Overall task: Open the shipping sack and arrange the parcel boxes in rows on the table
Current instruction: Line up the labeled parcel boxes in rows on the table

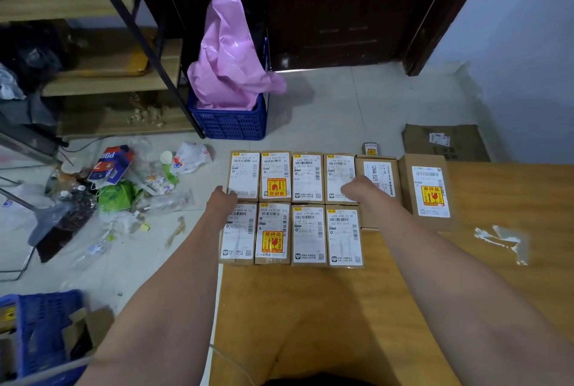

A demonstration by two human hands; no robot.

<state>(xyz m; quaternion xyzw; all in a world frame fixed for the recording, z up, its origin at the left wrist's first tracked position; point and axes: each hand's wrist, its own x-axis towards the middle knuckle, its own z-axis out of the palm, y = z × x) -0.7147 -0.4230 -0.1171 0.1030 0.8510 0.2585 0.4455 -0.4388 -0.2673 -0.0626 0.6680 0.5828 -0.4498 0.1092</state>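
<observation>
Here the parcel boxes (pixel 292 208) lie flat, labels up, in two rows of four at the far left corner of the wooden tabletop (pixel 341 323), near the middle of the frame, edges touching. Two larger boxes (pixel 407 190) sit just to their right, and a tiny box (pixel 371 149) stands beyond them at the tabletop's far edge. The left hand (pixel 222 202) rests against the left side of the block, where the two rows meet; the right hand (pixel 360 188) lies on the fourth box of the far row. Both hands are seen from behind, so I cannot tell whether either grip is spread or curled. In the upper middle, a pink plastic sack (pixel 230 50) stands in a blue crate (pixel 230 121) on the floor. Litter (pixel 124 186) is scattered at left.
</observation>
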